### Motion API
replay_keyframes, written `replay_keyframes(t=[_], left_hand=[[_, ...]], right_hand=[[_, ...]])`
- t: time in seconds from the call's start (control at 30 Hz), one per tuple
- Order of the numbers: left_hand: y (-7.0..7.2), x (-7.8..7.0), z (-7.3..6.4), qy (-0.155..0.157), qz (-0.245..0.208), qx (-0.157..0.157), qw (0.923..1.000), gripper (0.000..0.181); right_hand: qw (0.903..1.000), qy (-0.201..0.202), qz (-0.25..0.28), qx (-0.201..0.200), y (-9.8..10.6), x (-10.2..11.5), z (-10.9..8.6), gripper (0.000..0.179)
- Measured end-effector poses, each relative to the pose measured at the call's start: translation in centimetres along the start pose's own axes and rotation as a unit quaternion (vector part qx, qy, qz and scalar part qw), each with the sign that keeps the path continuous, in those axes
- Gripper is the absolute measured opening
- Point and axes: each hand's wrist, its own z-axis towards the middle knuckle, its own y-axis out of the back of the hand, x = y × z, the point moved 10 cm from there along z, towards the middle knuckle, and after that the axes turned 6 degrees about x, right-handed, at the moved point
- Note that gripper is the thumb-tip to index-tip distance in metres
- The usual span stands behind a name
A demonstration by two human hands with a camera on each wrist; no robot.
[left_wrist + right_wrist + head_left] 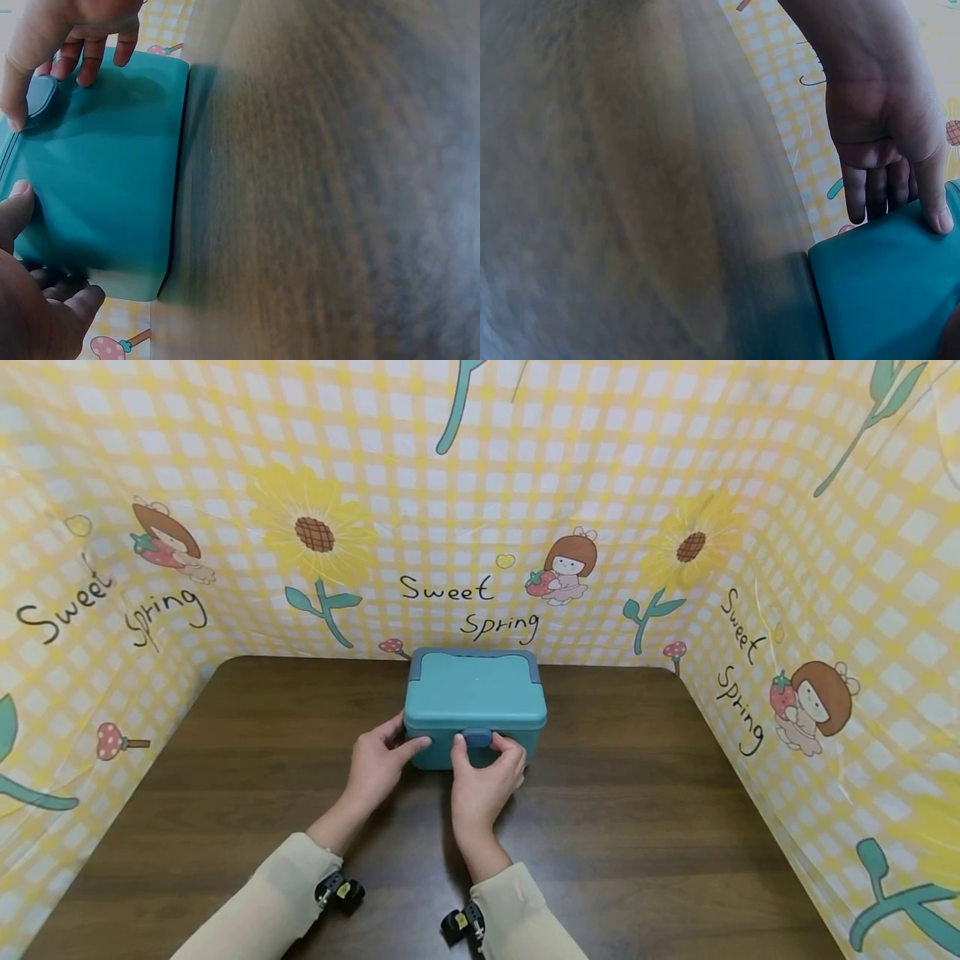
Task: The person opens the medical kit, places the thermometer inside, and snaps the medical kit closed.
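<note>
A teal lidded box (476, 689) with a blue-grey handle folded flat round its lid stands at the back middle of the table. My left hand (378, 764) holds its left front corner, thumb on the front face and fingers along the left side. At the front, my right hand (486, 781) pinches the blue-grey latch (477, 737) between thumb and index finger. The lid lies down on the box. In the left wrist view, the latch (41, 100) shows between the right thumb and fingers, the other fingers near the teal front.
The dark wooden table (615, 827) stretches out on both sides and in front of the box. A yellow checked cloth (480, 510) with printed flowers and girls stands as a wall close behind the box and along both sides. Each sleeve carries a small black wrist camera (341, 892).
</note>
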Motion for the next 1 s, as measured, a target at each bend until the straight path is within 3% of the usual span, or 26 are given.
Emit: replay_keyframes(t=[0.67,1.0], left_hand=[[-0.2,0.2,0.0,0.005,0.003,0.006,1.0000,0.080],[-0.1,0.3,-0.1,0.011,-0.004,0.012,0.9999,0.081]], right_hand=[[0.9994,-0.033,-0.008,-0.002,0.1,-0.9,-0.2,0.052],[0.9988,-0.035,0.012,0.031,0.4,-1.0,-0.4,0.050]])
